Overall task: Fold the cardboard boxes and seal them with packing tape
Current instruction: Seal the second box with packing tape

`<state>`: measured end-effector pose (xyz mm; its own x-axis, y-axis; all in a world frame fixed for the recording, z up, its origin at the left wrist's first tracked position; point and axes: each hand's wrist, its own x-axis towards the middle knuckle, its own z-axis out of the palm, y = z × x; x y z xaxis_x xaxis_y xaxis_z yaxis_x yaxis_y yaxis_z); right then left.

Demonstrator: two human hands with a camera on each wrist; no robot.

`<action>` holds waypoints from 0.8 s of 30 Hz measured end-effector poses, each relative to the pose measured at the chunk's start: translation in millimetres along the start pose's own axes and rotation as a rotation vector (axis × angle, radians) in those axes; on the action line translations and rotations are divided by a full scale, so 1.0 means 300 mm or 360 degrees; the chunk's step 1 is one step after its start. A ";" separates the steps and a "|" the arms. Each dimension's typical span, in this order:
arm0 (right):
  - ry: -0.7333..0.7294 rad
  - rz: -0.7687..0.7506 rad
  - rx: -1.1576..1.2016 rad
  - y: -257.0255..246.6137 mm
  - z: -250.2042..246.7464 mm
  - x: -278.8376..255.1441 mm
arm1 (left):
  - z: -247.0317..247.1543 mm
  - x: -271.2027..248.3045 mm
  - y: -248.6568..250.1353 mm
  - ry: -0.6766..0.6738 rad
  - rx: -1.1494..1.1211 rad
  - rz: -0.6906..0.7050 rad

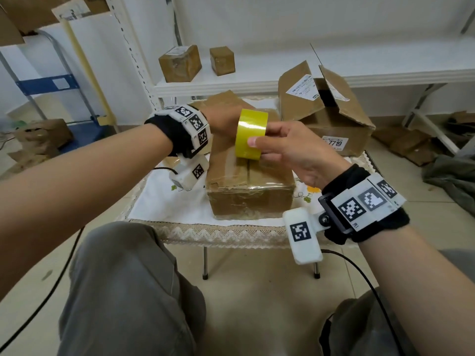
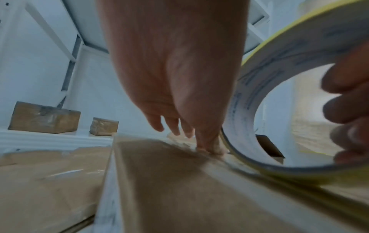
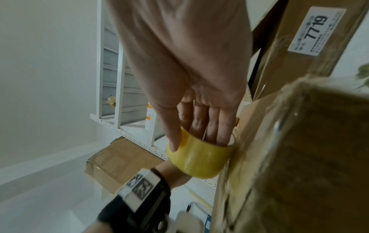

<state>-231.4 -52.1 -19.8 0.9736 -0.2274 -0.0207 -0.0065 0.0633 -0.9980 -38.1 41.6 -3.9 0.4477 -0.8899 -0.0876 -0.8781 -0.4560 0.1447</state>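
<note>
A closed brown cardboard box (image 1: 249, 186) stands on a small cloth-covered table (image 1: 164, 204); shiny tape runs over its top seam and front edge. My right hand (image 1: 290, 147) holds a yellow packing tape roll (image 1: 250, 134) upright on the box top, thumb on the outside and fingers (image 3: 211, 126) through the core. In the right wrist view the roll (image 3: 199, 159) touches the box (image 3: 299, 157). My left hand (image 1: 221, 122) lies just behind the roll, mostly hidden there. In the left wrist view its straight fingertips (image 2: 207, 148) press on the box top (image 2: 169, 181) beside the roll (image 2: 269, 78).
An open box with a 7719 label (image 1: 334, 124) stands right behind, at the back right. Two small taped boxes (image 1: 180, 62) (image 1: 222, 60) sit on a white shelf (image 1: 257, 80). Flattened cardboard (image 1: 411, 145) lies on the floor at right, a blue cart (image 1: 51, 86) at left.
</note>
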 end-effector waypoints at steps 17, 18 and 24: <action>0.0012 -0.0005 -0.0347 0.021 0.001 0.008 | 0.052 -0.092 -0.024 -0.0040 -0.0212 0.0338; 0.0009 -0.0009 -0.0355 0.024 0.003 0.006 | 0.052 -0.093 -0.027 -0.0099 -0.0169 0.0355; 0.0049 -0.0038 -0.0383 0.040 0.016 -0.005 | 0.056 -0.096 -0.032 -0.0375 -0.0174 0.0235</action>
<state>-231.9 -46.3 -31.4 0.9667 -0.2558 0.0047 -0.0415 -0.1749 -0.9837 -45.5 71.8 -19.3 0.2534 -0.9253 -0.2823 -0.9018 -0.3316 0.2771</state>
